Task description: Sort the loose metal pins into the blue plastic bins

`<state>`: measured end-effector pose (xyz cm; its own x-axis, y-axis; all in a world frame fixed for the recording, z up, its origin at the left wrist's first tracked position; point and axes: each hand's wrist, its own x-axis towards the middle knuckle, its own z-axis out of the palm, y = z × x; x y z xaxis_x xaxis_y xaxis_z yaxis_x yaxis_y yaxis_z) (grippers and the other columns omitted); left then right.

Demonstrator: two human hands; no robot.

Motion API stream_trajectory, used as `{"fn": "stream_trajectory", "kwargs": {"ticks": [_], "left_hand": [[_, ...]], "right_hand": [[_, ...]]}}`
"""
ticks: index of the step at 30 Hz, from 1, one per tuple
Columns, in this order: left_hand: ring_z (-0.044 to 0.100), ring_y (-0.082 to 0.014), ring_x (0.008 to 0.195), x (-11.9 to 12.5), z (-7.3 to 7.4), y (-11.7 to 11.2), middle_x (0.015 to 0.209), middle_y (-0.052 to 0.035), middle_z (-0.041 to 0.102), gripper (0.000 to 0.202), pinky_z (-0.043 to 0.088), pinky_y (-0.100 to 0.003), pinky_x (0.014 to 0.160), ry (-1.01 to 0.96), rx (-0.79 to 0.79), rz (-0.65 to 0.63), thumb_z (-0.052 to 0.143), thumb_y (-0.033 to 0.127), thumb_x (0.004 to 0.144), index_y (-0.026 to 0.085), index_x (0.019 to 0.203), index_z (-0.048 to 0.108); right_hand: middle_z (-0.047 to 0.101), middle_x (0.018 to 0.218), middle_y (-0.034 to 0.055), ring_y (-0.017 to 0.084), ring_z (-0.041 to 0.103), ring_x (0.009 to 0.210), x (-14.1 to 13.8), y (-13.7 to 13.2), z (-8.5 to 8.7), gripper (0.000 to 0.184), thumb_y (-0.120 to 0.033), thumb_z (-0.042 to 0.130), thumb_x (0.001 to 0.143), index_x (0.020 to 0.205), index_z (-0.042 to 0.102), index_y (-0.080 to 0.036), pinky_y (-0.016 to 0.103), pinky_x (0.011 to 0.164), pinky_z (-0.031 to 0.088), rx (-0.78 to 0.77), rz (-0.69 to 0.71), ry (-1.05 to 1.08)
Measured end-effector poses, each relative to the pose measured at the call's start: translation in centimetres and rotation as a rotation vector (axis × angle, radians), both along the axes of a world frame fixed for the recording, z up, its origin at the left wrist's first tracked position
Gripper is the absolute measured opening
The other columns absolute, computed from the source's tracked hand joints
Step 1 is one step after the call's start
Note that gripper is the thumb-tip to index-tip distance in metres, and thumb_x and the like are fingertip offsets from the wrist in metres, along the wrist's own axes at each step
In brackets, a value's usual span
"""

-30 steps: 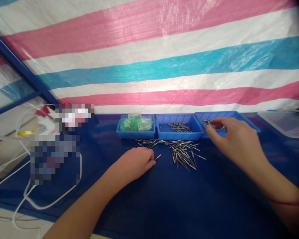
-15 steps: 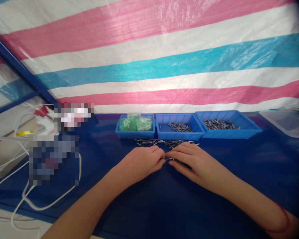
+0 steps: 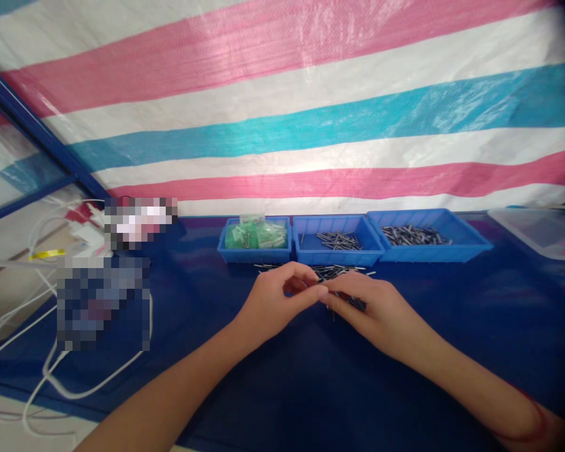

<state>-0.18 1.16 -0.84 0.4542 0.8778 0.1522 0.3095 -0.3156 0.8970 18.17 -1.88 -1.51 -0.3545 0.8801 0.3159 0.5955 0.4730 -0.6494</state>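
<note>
My left hand (image 3: 280, 295) and my right hand (image 3: 370, 301) meet at the fingertips above the blue table. The left thumb and index finger curve into a ring and pinch near the right fingertips. A short dark end of a thin metal rod (image 3: 319, 279) shows between the two hands; the rest is hidden by the fingers. My right fingers are pressed together around the same spot. Below and behind the hands lies a loose pile of thin dark metal rods (image 3: 332, 272). More rods (image 3: 356, 302) show under the right palm.
Three blue bins stand in a row at the back: the left bin (image 3: 257, 255) with green-tinted plastic bags, the middle bin (image 3: 339, 257) and right bin (image 3: 433, 253) with metal rods. A clear plastic lid (image 3: 541, 235) lies right. White cables (image 3: 98, 386) run along the left.
My left hand has risen slightly and moved right, its fingers now arched open into a ring. My right fingertips have drawn closer together, and the hands now touch.
</note>
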Motion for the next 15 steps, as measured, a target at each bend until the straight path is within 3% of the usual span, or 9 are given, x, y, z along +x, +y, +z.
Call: {"fn": "stream_trajectory", "kwargs": {"ticks": [8,15], "left_hand": [[0.059,-0.0115,0.073,-0.10,0.38,0.16,0.082,-0.0008,0.066,0.018,0.045,-0.021,0.068,-0.027,-0.036,0.012,0.059,0.032,0.085,0.016,0.090,0.065],[0.060,-0.0117,0.077,-0.28,0.53,0.22,0.092,-0.0033,0.066,0.017,0.046,-0.020,0.068,-0.019,0.054,0.042,0.060,0.030,0.085,0.016,0.092,0.066]], "right_hand": [[0.068,0.081,0.0007,0.017,0.060,0.072,-0.21,0.02,0.16,0.021,-0.034,0.050,0.089,0.090,0.067,-0.022,0.029,0.065,0.044,-0.253,-0.028,0.136],[0.067,0.077,0.0021,0.017,0.059,0.067,-0.01,0.18,0.01,0.019,-0.036,0.055,0.085,0.086,0.066,-0.021,0.029,0.061,0.045,-0.238,-0.115,0.232]]}}
